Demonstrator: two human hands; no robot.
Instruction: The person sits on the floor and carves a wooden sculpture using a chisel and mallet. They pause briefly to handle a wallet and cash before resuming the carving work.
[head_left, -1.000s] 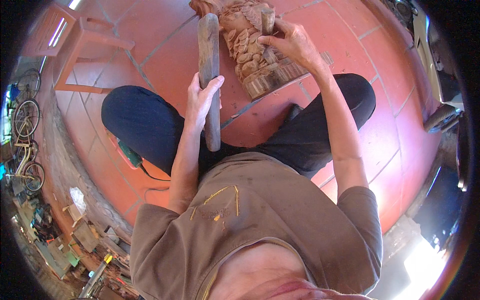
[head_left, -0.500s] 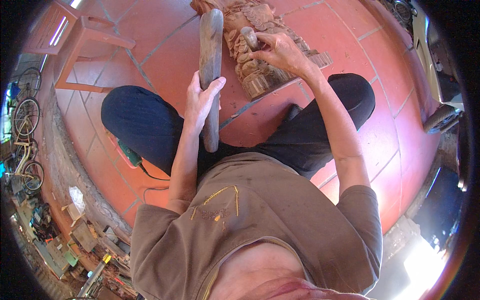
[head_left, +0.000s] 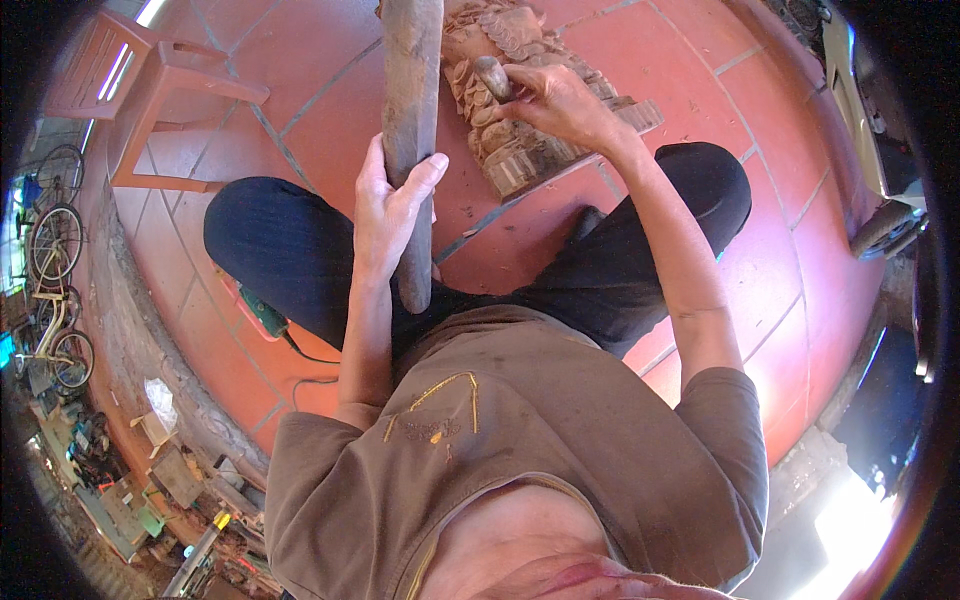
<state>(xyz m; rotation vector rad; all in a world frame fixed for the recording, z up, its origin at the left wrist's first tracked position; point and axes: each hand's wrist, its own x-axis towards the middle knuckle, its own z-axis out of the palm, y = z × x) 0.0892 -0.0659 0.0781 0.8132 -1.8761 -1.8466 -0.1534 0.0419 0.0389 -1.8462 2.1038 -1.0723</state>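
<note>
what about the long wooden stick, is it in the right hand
No, the left hand is wrapped around the long wooden stick.

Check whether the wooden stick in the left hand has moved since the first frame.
Yes: upward in the picture. Against the carved wood piece, the wooden stick now reaches farther up, its top end out of frame.

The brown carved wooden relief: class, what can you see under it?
Reddish floor tiles with grey joints show around the relief. The patch directly beneath is covered, so whether anything else lies there cannot be told.
</note>
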